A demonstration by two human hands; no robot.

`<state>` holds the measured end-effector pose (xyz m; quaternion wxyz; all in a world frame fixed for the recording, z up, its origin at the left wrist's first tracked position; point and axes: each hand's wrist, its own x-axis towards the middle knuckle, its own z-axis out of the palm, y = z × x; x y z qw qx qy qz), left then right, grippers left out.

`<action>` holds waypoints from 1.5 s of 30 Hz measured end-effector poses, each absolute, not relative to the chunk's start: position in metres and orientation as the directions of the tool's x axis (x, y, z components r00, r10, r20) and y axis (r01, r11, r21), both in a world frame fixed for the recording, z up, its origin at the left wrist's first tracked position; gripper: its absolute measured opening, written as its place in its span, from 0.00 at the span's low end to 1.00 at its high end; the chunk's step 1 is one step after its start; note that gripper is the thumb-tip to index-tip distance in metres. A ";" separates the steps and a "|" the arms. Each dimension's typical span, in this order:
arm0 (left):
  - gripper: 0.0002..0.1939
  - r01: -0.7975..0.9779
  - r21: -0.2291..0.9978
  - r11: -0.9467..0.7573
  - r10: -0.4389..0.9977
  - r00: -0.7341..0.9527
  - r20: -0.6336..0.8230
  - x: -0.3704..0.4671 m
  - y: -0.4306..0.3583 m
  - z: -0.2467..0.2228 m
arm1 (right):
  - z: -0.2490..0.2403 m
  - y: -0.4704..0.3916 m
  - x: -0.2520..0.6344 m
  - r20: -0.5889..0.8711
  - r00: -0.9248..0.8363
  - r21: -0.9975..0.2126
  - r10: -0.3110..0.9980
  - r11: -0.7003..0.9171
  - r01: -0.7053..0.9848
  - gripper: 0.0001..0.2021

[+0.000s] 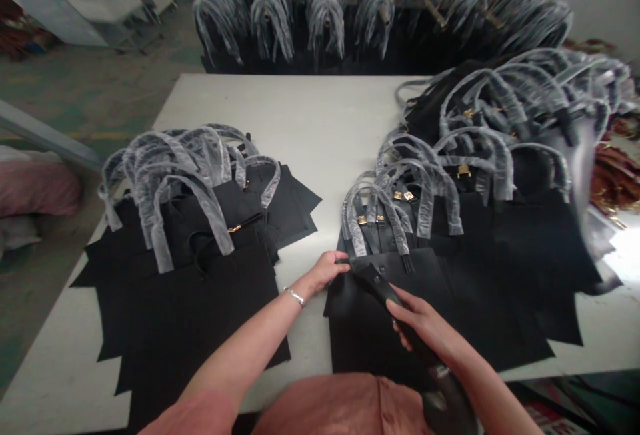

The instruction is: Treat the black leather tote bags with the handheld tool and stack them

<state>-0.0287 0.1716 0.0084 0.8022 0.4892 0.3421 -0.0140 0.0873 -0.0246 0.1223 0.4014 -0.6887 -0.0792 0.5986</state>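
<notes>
My left hand point(327, 271), with a silver bracelet at its wrist, pinches a thin black strip at the upper left corner of a black handbag point(370, 328). The bag lies flat on the right-hand pile, its handles point(375, 208) wrapped in clear plastic. Wrapped in the fingers of my right hand point(415, 318) is a long black tool point(377, 285); its flat front end lies over the bag's top edge, near my left hand. The tool's thick rear part reaches back towards my body under the forearm. Its exact kind is not clear.
Another pile of black bags point(200, 328) with plastic-wrapped handles lies on the left of the white table point(300, 115). More bags point(525, 101) are heaped at the back right, some with gold clasps. Behind the table, a rack point(320, 21) carries several rows of hanging bags.
</notes>
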 end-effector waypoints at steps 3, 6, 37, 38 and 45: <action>0.14 0.350 0.776 0.526 0.323 0.761 -0.562 -0.028 0.173 0.007 | 0.119 -0.017 0.086 -0.747 0.291 -0.664 0.598 -0.658 -0.355 0.31; 0.17 0.348 0.775 0.527 0.347 0.745 -0.570 -0.028 0.172 0.004 | 0.118 -0.010 0.091 -0.710 0.396 -0.702 0.582 -0.627 -0.338 0.32; 0.22 0.292 0.771 0.567 0.338 0.770 -0.541 -0.042 0.181 0.010 | 0.119 -0.028 0.108 -0.690 0.437 -0.704 0.577 -0.674 -0.224 0.35; 0.22 0.280 0.774 0.568 0.361 0.761 -0.540 -0.047 0.181 0.010 | 0.118 -0.035 0.106 -0.695 0.429 -0.698 0.577 -0.685 -0.209 0.35; 0.25 0.157 0.801 0.577 0.542 0.661 -0.520 -0.086 0.155 0.009 | 0.125 -0.037 0.087 -0.701 0.325 -0.678 0.635 -0.734 -0.028 0.35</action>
